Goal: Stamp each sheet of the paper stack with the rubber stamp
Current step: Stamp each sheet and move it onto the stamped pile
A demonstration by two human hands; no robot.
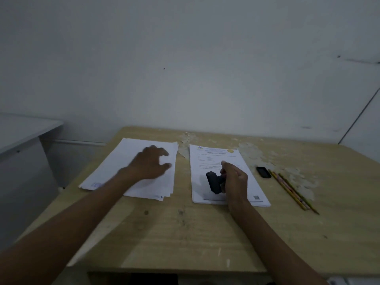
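Two piles of paper lie side by side on the wooden table (185, 233), at the centre of the frame. Left pile (115, 171): loose white sheets, fanned and slightly askew, blank sides up, with faint blue marks at the lower corners. Right pile (242, 161): a squared stack, its top sheet printed with a letterhead and lines of text.

Left hand (149, 164): over the left pile, fingers spread and relaxed, gripping nothing; whether it touches the paper cannot be told, as the hand is blurred.

Right hand (233, 177): over the lower half of the right pile, fingers curled round the handle of the black rubber stamp (213, 182). The stamp projects to the left of that hand, tilted, its long base turned toward the left of the frame. Contact between stamp and sheet cannot be confirmed.

Right of the printed pile, apart from it: a small black object (263, 172) and several pencils (292, 191) lying together diagonally. The table's surface is peeling near its far edge.
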